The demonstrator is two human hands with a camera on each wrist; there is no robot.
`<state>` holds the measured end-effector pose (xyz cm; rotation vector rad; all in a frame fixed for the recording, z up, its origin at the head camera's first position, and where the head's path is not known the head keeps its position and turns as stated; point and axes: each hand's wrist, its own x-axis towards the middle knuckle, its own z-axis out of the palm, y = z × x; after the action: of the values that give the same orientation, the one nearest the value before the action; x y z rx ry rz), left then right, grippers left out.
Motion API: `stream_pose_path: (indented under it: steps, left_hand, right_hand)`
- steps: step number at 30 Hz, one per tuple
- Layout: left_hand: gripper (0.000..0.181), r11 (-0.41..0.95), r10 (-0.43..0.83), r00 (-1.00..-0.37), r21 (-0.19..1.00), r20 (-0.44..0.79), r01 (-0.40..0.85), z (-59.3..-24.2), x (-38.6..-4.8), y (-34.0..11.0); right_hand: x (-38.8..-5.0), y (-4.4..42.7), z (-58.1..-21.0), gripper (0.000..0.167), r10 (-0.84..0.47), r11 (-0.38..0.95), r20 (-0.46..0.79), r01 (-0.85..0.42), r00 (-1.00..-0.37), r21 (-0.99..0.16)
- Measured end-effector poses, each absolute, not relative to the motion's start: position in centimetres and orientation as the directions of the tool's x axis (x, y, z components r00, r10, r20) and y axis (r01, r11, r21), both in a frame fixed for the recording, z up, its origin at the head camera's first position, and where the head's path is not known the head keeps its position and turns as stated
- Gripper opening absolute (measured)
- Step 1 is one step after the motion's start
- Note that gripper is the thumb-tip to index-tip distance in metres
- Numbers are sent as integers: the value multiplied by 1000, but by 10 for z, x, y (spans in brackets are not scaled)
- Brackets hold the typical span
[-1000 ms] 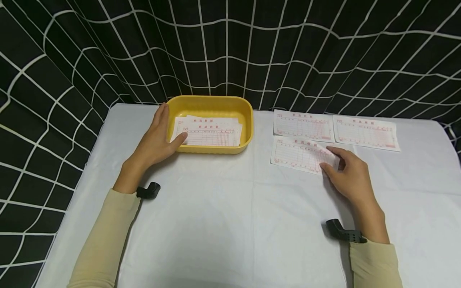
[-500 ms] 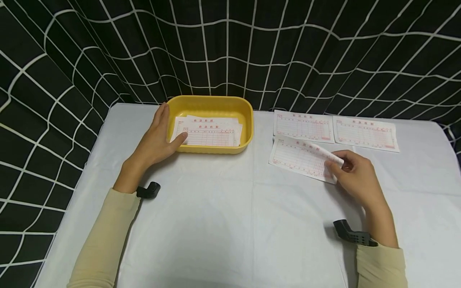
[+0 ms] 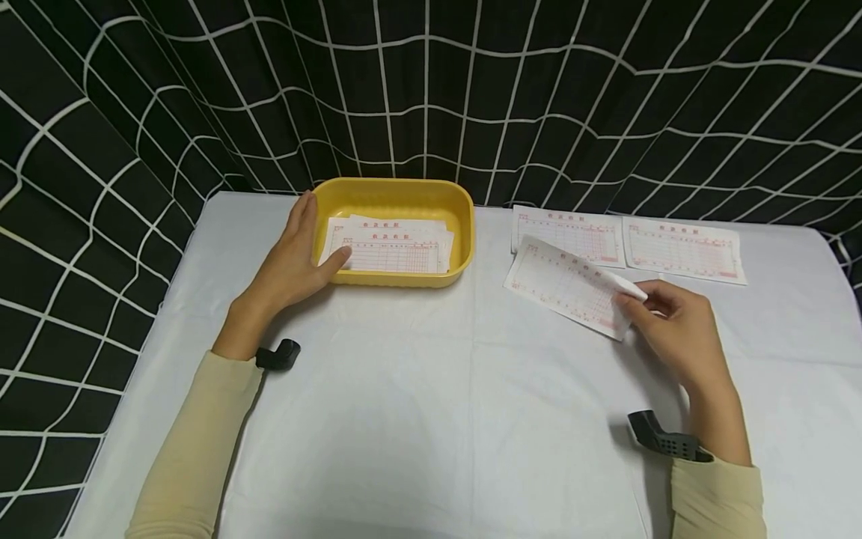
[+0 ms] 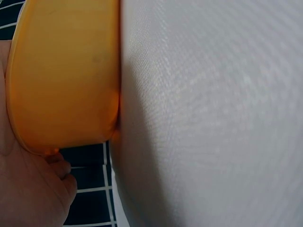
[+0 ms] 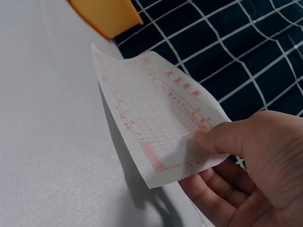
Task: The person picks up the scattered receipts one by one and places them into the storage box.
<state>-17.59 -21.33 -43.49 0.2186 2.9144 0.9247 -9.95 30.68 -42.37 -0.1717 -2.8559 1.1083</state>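
A printed receipt slip (image 3: 569, 288) with red lines bends upward from the table, pinched at its right end between the thumb and fingers of my right hand (image 3: 673, 326). The right wrist view shows the slip (image 5: 156, 113) curved and lifted, the thumb on its printed face and the fingers beneath. My left hand (image 3: 286, 266) holds the left end of a yellow plastic tray (image 3: 404, 280), its thumb over the front rim and its fingers along the outer side. Several similar slips (image 3: 397, 254) lie overlapped inside the tray. In the left wrist view, the tray wall (image 4: 66, 75) hides part of that hand.
Two more slips lie flat and side by side at the back right, a left one (image 3: 599, 238) and a right one (image 3: 683, 249). The table has a white cloth (image 3: 404, 397). A black curtain with white grid lines (image 3: 444, 90) stands behind and to the left.
My right hand has moved to the right and lifted the slip's right end, so the slip now curls off the cloth and tilts. My left hand and the tray have stayed in place.
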Motion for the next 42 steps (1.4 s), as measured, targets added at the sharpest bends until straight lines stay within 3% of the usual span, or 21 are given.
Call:
stream_pose_path:
  steps: [9,18,34,42]
  left_hand:
    - [102,805,164,-986,581,-23,120,-434,-175,-213]
    - [102,806,161,-987,580,-26,117,-433,-175,-213]
    - [102,809,159,-987,576,-25,116,-436,-176,-214]
    - [102,811,163,-986,572,-20,122,-437,-177,-214]
  right_hand:
    - [-99,307,-423,27,183,642,50,81,-982,-763]
    - [-100,304,-421,10,235,500,2,119,-972,-858]
    - [-101,300,-422,13,255,437,-3,118,-967,-891]
    - [-102,297,-424,16,236,248,-43,103,-971,-963]
